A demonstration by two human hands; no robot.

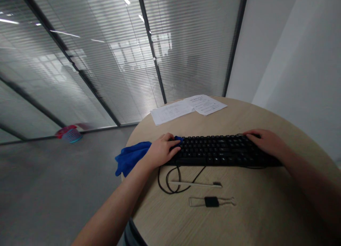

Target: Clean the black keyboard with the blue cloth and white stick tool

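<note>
A black keyboard (210, 150) lies across the round table. My left hand (163, 150) is at its left end, closed on a blue cloth (134, 155). A bit of the cloth shows at my fingertips on the keys, and the rest spreads out left of the hand. On the keyboard's right end rests my right hand (263, 141), thumb and fingers holding its far edge. Below the keyboard a thin brush (197, 184) with a white handle and dark bristles lies over the looped black cable (167, 192). Nearer me is a wire keycap puller (211, 202) with a black middle.
Printed papers (186, 109) lie at the far side of the wooden table (255, 217). A pink and blue basket (71, 134) stands on the floor at the left. Glass partitions with blinds (186, 54) and a white wall (298, 68) rise behind the table.
</note>
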